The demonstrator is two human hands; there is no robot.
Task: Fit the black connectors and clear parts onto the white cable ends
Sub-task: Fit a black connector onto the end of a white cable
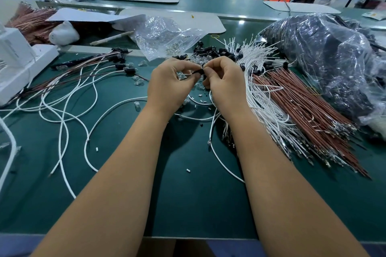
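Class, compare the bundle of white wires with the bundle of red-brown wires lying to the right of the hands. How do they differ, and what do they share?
The white wires lie nearer the hands; the red-brown wires lie further right, beside the plastic bag. The white wires curve and tangle, while the red-brown wires run straighter and more parallel. Black connectors sit among the white wires' far ends. Both bundles rest on the green table and end in small metal terminals.

Black connectors, clear parts and white cables on a green mat

A small black cylindrical plastic connector (199, 71) sits raised mid-mat; loose clear plastic parts (136, 80) lie left, a bundle of thin white cables (263, 98) right.
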